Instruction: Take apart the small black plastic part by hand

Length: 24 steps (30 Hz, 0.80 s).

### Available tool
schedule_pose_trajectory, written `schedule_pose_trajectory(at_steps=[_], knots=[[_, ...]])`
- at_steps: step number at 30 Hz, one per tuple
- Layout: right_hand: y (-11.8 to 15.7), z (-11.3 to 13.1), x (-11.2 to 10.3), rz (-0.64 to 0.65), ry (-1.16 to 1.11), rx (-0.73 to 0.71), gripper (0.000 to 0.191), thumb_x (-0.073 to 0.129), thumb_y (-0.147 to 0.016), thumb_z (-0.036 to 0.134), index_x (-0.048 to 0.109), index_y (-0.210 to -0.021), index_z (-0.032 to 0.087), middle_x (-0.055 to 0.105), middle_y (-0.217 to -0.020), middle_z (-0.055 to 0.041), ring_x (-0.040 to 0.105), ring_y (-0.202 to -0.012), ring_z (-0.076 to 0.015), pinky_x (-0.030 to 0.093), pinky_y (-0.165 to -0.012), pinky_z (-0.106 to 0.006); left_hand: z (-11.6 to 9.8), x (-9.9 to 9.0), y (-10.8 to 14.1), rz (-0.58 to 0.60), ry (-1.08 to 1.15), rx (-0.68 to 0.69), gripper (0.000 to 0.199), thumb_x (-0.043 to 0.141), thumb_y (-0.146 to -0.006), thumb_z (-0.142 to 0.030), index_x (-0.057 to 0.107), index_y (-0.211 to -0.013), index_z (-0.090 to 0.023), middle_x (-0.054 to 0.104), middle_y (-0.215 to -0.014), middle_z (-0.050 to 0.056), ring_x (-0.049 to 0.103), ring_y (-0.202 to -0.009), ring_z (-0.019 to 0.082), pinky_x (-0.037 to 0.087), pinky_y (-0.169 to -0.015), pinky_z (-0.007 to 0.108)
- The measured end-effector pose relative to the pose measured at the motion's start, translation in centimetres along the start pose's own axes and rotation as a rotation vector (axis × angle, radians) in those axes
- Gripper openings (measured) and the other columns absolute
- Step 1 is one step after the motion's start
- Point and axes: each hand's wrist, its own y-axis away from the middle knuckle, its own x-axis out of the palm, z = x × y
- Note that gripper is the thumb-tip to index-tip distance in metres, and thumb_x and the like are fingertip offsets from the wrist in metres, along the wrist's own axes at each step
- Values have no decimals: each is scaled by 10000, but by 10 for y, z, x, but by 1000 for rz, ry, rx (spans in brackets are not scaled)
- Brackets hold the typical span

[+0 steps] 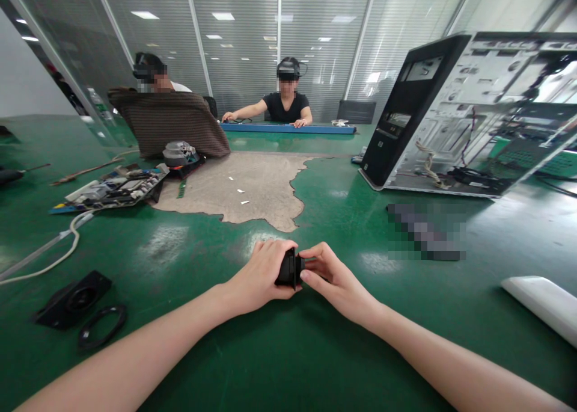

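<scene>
Just above the green tabletop, near the middle of the head view, is a small black part (286, 270) with a thin square-looking flange and a round end facing right. My left hand (255, 275) wraps around its body, the thumb below and the fingers over the top. From the other side, my right hand (337, 282) pinches the round end between thumb and fingertips. Fingers cover much of the part, so its exact kind is unclear. To the left of my left forearm lie a black plate with a round raised centre (74, 299) and a black ring (103, 326).
An open computer case (419, 111) stands at the right, with a pixelated dark object (424, 231) before it. A white rounded object (543, 304) lies at right. Circuit boards (121, 186) and a cable (72, 234) are at left. Two people sit across the table (216, 364).
</scene>
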Motion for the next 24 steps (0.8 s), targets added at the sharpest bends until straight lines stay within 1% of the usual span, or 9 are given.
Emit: schedule_pose_trajectory(at_steps=[2, 5, 7, 10, 13, 16, 19, 21, 24], knots=[[0, 0, 0, -11, 15, 1, 187, 499, -835, 202, 413, -997, 237, 563, -944, -11, 596, -903, -136, 504, -791, -298, 0, 0, 0, 0, 2, -1, 557, 651, -687, -271, 315, -1127, -209, 493, -1023, 48, 466, -920, 217, 314, -796, 349], [0, 3, 1, -25, 73, -21, 286, 507, -816, 152, 405, -1069, 238, 524, -1027, -27, 580, -935, -137, 491, -830, -308, 0, 0, 0, -1, 8, -4, 562, 648, -692, -267, 311, -1138, -210, 492, -1020, 46, 466, -920, 215, 314, -798, 349], [1, 4, 1, -15, 97, -33, 326, 502, -810, 129, 398, -1100, 237, 518, -1048, -34, 572, -954, -140, 481, -855, -319, 0, 0, 0, 1, 12, -5, 566, 647, -693, -264, 308, -1143, -207, 491, -1019, 47, 466, -922, 215, 312, -802, 352], [2, 3, 2, -3, 105, -71, 316, 516, -790, 103, 418, -1059, 237, 524, -1030, -27, 557, -995, -150, 470, -876, -331, -1, 0, 1, 12, 15, -10, 576, 657, -676, -249, 311, -1136, -206, 491, -1024, 47, 465, -928, 217, 310, -808, 356], [3, 1, 2, -21, 114, -109, 289, 545, -771, 110, 437, -1006, 238, 504, -1052, -25, 532, -1039, -159, 460, -896, -336, 0, 0, 1, 23, 16, -10, 580, 661, -662, -219, 315, -1127, -208, 493, -1031, 43, 464, -929, 214, 310, -807, 355], [2, -1, 2, -33, 102, -87, 227, 542, -788, 154, 452, -978, 239, 499, -1043, -24, 543, -1010, -153, 472, -881, -333, 0, 0, 0, 11, 7, -7, 576, 658, -673, -243, 312, -1131, -206, 491, -1037, 48, 463, -929, 216, 311, -807, 359], [2, 0, 2, -44, 92, -74, 230, 531, -787, 147, 447, -981, 239, 497, -1046, -25, 561, -967, -149, 484, -855, -331, 0, 0, -1, 4, 9, -4, 563, 653, -686, -261, 313, -1131, -208, 493, -1032, 50, 465, -928, 216, 314, -809, 361], [1, 2, 1, -93, 107, -53, 239, 539, -774, 140, 451, -976, 233, 503, -1023, -24, 555, -959, -153, 478, -854, -335, -1, -1, -1, 6, 13, -8, 562, 657, -685, -265, 316, -1128, -212, 494, -1029, 49, 465, -929, 219, 317, -809, 361], [0, 4, -2, -214, 78, 14, 206, 530, -780, 172, 452, -962, 229, 518, -977, -21, 554, -929, -152, 475, -835, -331, -1, -1, 0, 3, 13, -20, 562, 666, -678, -284, 326, -1120, -214, 493, -1024, 50, 462, -930, 224, 322, -807, 360]])
